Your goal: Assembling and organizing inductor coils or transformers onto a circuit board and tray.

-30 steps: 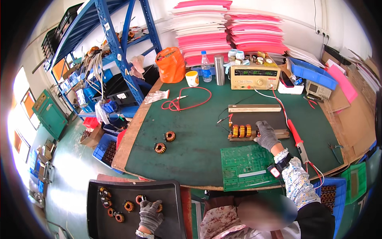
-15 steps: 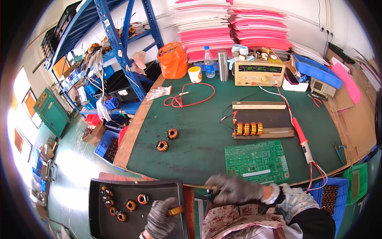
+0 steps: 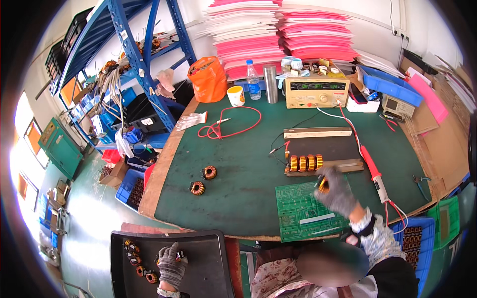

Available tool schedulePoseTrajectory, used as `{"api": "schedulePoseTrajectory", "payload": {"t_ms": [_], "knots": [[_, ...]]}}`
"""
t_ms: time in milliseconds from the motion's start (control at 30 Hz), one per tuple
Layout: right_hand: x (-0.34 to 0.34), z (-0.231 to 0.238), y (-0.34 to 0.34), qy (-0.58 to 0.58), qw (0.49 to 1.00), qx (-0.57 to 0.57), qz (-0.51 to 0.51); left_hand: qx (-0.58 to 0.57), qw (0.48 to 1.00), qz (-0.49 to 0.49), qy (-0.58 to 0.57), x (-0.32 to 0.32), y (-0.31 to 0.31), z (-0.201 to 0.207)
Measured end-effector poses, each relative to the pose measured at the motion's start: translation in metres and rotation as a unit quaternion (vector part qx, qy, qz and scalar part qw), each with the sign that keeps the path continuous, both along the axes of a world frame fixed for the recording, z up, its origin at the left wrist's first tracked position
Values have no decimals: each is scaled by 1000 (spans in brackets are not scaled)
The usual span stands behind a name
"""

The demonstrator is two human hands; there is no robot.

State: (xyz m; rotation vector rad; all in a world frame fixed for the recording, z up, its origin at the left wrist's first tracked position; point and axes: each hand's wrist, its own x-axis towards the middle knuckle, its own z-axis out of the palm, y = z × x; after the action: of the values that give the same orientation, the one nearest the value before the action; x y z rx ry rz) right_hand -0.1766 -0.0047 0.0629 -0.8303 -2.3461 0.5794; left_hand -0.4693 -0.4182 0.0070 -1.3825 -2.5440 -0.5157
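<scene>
My left hand, in a grey knit glove, is down in the black tray. Its fingers curl over a copper-wound toroidal coil that they mostly hide, and another coil shows beside them. Several more coils lie at the tray's left. Above the far part of the green circuit board, my gloved right hand grips a toroidal coil. Just beyond it, a row of several coils stands along the near wooden strip of a dark fixture.
Two loose coils lie on the green mat. A red probe is wired to the bench meter; pliers lie at right. A red cable loop, mug, bottle and steel flask are farther back.
My right hand has swung from the table's near edge out over the circuit board with a coil. The left hand moved left in the tray; the coil it held no longer shows there.
</scene>
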Motion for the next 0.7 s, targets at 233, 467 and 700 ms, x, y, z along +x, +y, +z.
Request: {"api": "schedulePoseTrajectory", "payload": {"t_ms": [233,467,700], "knots": [[-1,-30,98,-212,969,95,-87,-38,995,26,-91,-9,14,-16],[-10,-38,101,-168,984,50,-25,70,977,99,-176,-10,5,-27],[5,-23,36,-41,990,125,-42,-161,978,132,-28,-7,-8,-21]]}}
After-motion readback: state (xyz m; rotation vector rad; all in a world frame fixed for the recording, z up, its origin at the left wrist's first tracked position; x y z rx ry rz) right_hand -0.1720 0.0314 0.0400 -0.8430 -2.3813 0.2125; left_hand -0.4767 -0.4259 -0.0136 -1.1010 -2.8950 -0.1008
